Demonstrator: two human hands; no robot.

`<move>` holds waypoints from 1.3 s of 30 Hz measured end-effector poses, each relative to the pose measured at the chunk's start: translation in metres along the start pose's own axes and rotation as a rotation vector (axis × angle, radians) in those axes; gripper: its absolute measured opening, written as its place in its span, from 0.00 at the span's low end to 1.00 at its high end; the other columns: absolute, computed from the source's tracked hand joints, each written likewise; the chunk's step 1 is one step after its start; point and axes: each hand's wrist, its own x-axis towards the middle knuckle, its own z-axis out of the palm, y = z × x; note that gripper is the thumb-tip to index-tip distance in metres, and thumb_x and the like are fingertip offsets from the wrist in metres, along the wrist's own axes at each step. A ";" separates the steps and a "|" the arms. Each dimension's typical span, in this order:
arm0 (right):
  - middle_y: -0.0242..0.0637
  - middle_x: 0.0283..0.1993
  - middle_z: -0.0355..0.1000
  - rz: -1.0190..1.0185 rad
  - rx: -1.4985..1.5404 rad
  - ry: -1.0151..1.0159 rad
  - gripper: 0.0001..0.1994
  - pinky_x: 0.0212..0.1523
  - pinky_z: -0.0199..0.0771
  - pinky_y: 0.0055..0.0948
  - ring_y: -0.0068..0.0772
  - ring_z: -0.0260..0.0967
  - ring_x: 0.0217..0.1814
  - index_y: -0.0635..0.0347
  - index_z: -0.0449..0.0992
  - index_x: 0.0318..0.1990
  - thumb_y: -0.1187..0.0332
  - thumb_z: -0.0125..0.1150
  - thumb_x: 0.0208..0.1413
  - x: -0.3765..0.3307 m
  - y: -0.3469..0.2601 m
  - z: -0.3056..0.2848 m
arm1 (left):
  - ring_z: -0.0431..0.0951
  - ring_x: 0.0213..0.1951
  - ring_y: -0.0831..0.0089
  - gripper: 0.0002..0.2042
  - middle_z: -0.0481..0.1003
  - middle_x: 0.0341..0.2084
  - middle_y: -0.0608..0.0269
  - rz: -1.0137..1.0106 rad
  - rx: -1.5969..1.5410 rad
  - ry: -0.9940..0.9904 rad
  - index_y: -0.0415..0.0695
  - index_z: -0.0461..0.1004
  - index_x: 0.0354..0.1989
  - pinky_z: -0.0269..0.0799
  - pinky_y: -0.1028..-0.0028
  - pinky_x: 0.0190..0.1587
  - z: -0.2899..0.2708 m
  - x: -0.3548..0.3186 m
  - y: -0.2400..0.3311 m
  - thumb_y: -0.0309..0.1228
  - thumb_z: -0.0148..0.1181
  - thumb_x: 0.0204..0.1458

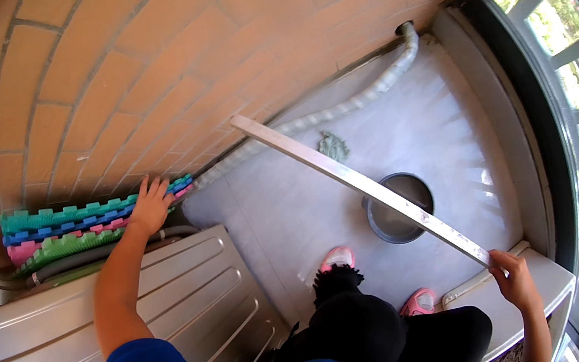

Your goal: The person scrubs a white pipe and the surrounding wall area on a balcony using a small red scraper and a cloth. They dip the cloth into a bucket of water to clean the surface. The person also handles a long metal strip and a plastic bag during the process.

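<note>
My left hand [149,204] rests with spread fingers on the top edges of several foam puzzle mats [70,216] in green, blue and pink. The mats stand on edge between the brick wall and a metal appliance. At the lower right, my right hand [513,275] pinches the near end of a long, pale, flat-sided bar [356,178]. That bar slants up to the left across the floor area, its far end by the foot of the wall. Below its middle, partly covered by it, is a dark round bucket [419,195].
A ribbed hose [366,94] runs along the wall base into a hole. A crumpled greenish cloth [333,146] lies on the grey floor [257,216]. The appliance's ribbed metal panel [122,311] fills the lower left. A white ledge [552,285] and a barred window [575,86] bound the right.
</note>
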 end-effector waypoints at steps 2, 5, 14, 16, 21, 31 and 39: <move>0.49 0.34 0.71 -0.021 -0.008 -0.002 0.13 0.36 0.69 0.32 0.49 0.69 0.35 0.68 0.71 0.40 0.82 0.56 0.43 -0.003 -0.005 -0.006 | 0.62 0.54 0.55 0.15 0.66 0.47 0.52 0.043 -0.213 0.291 0.43 0.72 0.38 0.51 0.55 0.59 -0.004 0.003 0.010 0.24 0.57 0.37; 0.49 0.35 0.71 -0.046 -0.021 0.014 0.13 0.36 0.69 0.33 0.50 0.69 0.35 0.67 0.71 0.40 0.81 0.56 0.43 -0.007 -0.016 -0.014 | 0.68 0.49 0.59 0.15 0.70 0.43 0.55 -0.008 -0.927 0.227 0.42 0.70 0.42 0.63 0.61 0.53 -0.016 0.031 0.053 0.23 0.57 0.42; 0.51 0.34 0.71 -0.171 -0.074 0.102 0.11 0.38 0.70 0.36 0.52 0.69 0.36 0.66 0.72 0.38 0.80 0.57 0.44 -0.031 -0.033 -0.034 | 0.67 0.52 0.64 0.27 0.62 0.54 0.57 0.323 -2.682 0.068 0.46 0.53 0.60 0.65 0.64 0.52 -0.198 0.053 0.229 0.20 0.52 0.50; 0.50 0.32 0.71 -0.207 -0.121 0.061 0.10 0.36 0.71 0.36 0.52 0.69 0.35 0.65 0.72 0.37 0.79 0.57 0.44 -0.036 -0.033 -0.040 | 0.66 0.52 0.66 0.28 0.62 0.55 0.58 0.390 -2.751 0.154 0.46 0.53 0.60 0.64 0.66 0.52 -0.213 0.048 0.237 0.20 0.51 0.50; 0.47 0.30 0.71 -0.218 -0.182 0.031 0.07 0.34 0.71 0.38 0.51 0.69 0.33 0.61 0.73 0.34 0.77 0.57 0.45 -0.047 -0.043 -0.043 | 0.65 0.53 0.70 0.28 0.63 0.54 0.60 0.442 -2.869 0.301 0.44 0.50 0.61 0.63 0.70 0.53 -0.217 0.036 0.256 0.21 0.51 0.50; 0.45 0.37 0.74 -0.191 -0.208 -0.029 0.11 0.40 0.72 0.33 0.43 0.72 0.37 0.58 0.75 0.42 0.69 0.58 0.51 -0.032 -0.027 -0.049 | 0.67 0.50 0.76 0.21 0.67 0.49 0.64 0.216 -2.529 0.758 0.39 0.58 0.57 0.64 0.75 0.52 -0.228 0.001 0.262 0.24 0.52 0.54; 0.53 0.37 0.72 -0.474 -0.097 0.025 0.11 0.41 0.69 0.36 0.48 0.71 0.42 0.66 0.74 0.40 0.73 0.54 0.50 0.003 -0.040 -0.049 | 0.70 0.47 0.74 0.17 0.71 0.44 0.60 0.309 -2.423 1.145 0.36 0.64 0.51 0.65 0.75 0.51 -0.249 -0.034 0.238 0.20 0.54 0.51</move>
